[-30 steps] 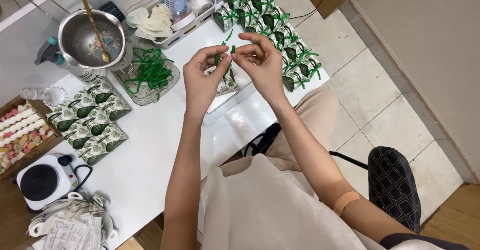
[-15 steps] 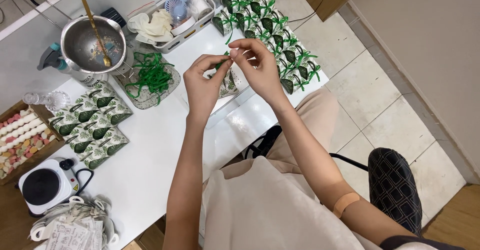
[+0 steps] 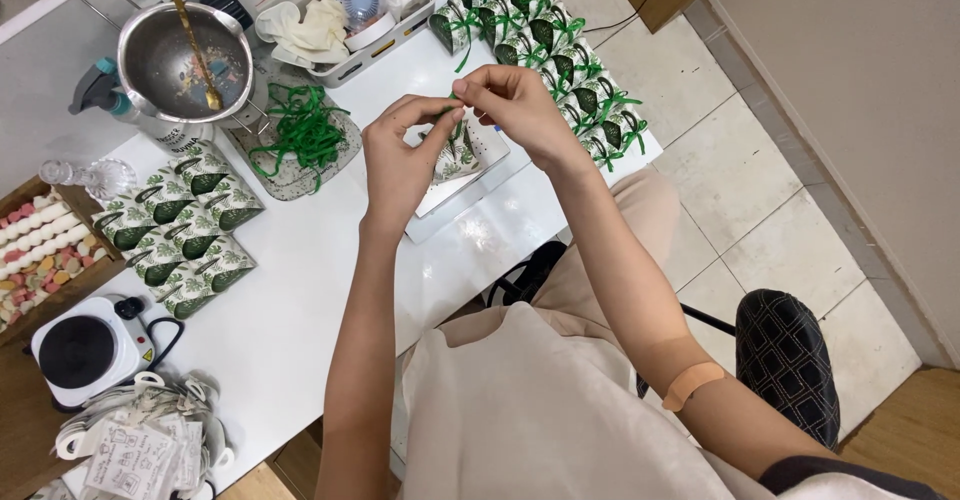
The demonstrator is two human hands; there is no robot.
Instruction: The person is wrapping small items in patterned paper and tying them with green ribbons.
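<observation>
Both my hands meet above the white table (image 3: pixel 300 310), pinching a thin green ribbon at the top of a small leaf-printed pouch (image 3: pixel 455 155). My left hand (image 3: pixel 400 160) grips the ribbon from the left side. From the right, my right hand (image 3: pixel 515 110) holds the other end of it with thumb and forefinger. The pouch hangs just over a white box (image 3: pixel 470 195) on the table.
Finished ribbon-tied pouches (image 3: pixel 565 55) lie in rows at the right. Flat untied pouches (image 3: pixel 185 230) sit at the left, beside a plate of green ribbons (image 3: pixel 300 140), a metal pot with a spoon (image 3: pixel 180 60), a small hot plate (image 3: pixel 85 350) and a tray of sweets (image 3: pixel 40 255).
My hands stay together on the ribbon; my fingers have shifted slightly as they work it at the pouch top.
</observation>
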